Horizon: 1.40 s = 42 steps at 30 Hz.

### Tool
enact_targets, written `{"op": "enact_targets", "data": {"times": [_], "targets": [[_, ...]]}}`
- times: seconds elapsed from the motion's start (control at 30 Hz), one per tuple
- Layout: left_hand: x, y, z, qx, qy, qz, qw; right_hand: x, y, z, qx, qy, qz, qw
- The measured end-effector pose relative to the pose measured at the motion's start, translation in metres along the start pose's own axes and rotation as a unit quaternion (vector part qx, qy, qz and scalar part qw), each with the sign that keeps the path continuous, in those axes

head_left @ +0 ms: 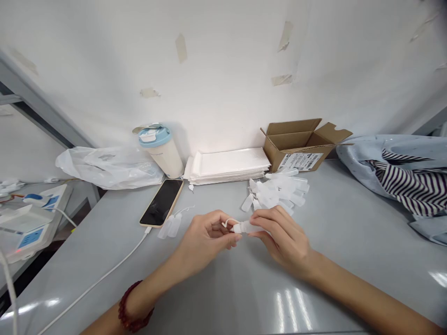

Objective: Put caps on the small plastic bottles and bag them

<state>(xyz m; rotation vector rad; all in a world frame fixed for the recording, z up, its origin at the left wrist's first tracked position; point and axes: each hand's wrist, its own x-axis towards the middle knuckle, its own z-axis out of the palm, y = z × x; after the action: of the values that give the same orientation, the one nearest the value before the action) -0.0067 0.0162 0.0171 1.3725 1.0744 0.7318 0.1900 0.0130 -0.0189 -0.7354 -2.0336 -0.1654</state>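
Your glossy grey table point(352, 242) is carrying a black tan-cased phone point(162, 203), a blue-lidded white cup point(164, 153), stacked white sheets point(228, 165), an open brown cardboard box point(301, 143) and little clear plastic bottles point(280, 190).

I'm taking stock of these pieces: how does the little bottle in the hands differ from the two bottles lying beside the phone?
The held bottle is gripped above the table by the left hand and right hand. The two bottles by the phone lie loose on the table, touched by nobody. The held bottle lies crosswise in the view, while the two bottles slant toward the phone, side by side. All are small, translucent white plastic.
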Motion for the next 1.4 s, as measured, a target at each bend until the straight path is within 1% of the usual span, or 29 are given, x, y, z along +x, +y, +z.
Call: {"op": "enact_targets", "data": {"times": [0.13,0.2,0.3,0.4,0.5,0.53,0.6,0.67,0.77,0.83,0.9,0.97,1.0,1.03,1.1,1.17,1.2,1.33,1.4], "targets": [[0.001,0.004,-0.005,-0.083,-0.064,-0.041,0.994,0.000,-0.002,-0.003,-0.020,0.029,-0.010,0.999],[0.001,0.005,-0.006,-0.108,-0.099,-0.073,0.987,-0.002,-0.002,-0.005,-0.029,0.025,-0.035,0.999],[0.000,0.006,-0.005,-0.123,-0.145,-0.110,0.976,-0.003,-0.005,-0.009,-0.036,0.003,-0.072,0.997],[-0.002,0.006,-0.004,-0.124,-0.158,-0.140,0.970,-0.002,-0.008,-0.011,-0.049,-0.004,-0.082,0.995],[-0.003,0.005,-0.003,-0.129,-0.172,-0.169,0.962,0.000,-0.009,-0.013,-0.058,0.010,-0.092,0.994],[-0.002,0.005,-0.002,-0.132,-0.173,-0.167,0.962,-0.001,-0.009,-0.013,-0.057,0.011,-0.094,0.994],[-0.002,0.003,-0.001,-0.128,-0.157,-0.132,0.970,-0.001,-0.008,-0.012,-0.049,0.007,-0.089,0.995],[-0.001,0.001,0.001,-0.100,-0.127,-0.076,0.984,-0.002,-0.006,-0.009,-0.037,0.000,-0.068,0.997],[-0.003,-0.001,0.005,-0.039,-0.065,-0.006,0.997,-0.002,-0.005,-0.005,-0.009,0.013,-0.026,1.000],[-0.004,-0.002,0.008,0.006,-0.020,0.034,0.999,0.000,-0.005,-0.003,0.015,0.021,-0.001,1.000],[-0.005,-0.003,0.010,0.060,0.023,0.084,0.994,0.001,-0.005,-0.002,0.033,0.023,0.014,0.999],[-0.006,-0.004,0.011,0.094,0.042,0.120,0.987,0.002,-0.006,-0.003,0.038,0.025,0.016,0.999],[-0.006,-0.004,0.011,0.092,0.041,0.121,0.988,0.003,-0.006,-0.003,0.036,0.027,0.014,0.999],[-0.006,-0.004,0.011,0.078,0.033,0.109,0.991,0.003,-0.005,-0.003,0.031,0.030,0.012,0.999],[-0.006,-0.002,0.010,0.034,0.007,0.063,0.997,0.002,-0.005,-0.004,0.017,0.034,0.008,0.999],[-0.007,0.001,0.009,0.011,-0.015,0.026,0.999,0.001,-0.004,-0.004,0.003,0.038,-0.002,0.999],[-0.008,0.003,0.009,0.013,-0.022,0.018,1.000,0.000,-0.004,-0.004,-0.003,0.039,-0.009,0.999],[-0.010,0.006,0.009,0.041,-0.038,0.023,0.998,-0.004,-0.006,-0.005,-0.012,0.035,-0.039,0.999],[-0.011,0.005,0.009,0.027,-0.052,0.005,0.998,-0.004,-0.007,-0.006,-0.022,0.031,-0.057,0.998]]}}
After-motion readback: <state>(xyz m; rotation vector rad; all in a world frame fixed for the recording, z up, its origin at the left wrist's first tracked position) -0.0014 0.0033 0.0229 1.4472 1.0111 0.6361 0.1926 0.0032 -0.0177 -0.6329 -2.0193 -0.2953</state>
